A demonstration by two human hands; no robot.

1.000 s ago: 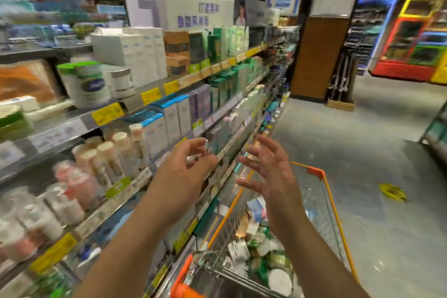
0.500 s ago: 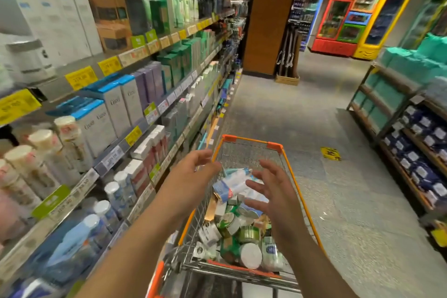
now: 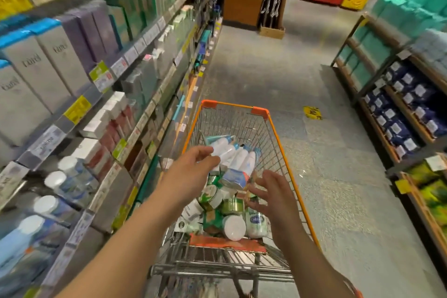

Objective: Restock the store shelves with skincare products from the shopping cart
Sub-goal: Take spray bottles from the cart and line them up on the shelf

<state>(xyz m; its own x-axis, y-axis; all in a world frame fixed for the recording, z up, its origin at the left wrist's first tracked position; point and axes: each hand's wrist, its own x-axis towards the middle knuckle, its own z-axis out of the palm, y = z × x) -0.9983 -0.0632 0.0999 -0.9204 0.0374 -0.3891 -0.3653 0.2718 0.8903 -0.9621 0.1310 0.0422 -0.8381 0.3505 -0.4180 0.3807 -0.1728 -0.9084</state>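
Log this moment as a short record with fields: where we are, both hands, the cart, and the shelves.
place: store aisle, shelves both sides
left hand: open, over the cart, holds nothing
right hand: open, fingers spread, over the cart, holds nothing
cart: orange-rimmed wire basket, ahead of the person
cart contents: white bottles at the far side, jars nearer
left shelves: boxes and bottles, price tags on the edges
step: nothing picked up yet

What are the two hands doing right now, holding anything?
Left hand: open, fingers relaxed above the shopping cart, holding nothing.
Right hand: open, fingers spread over the products, holding nothing.
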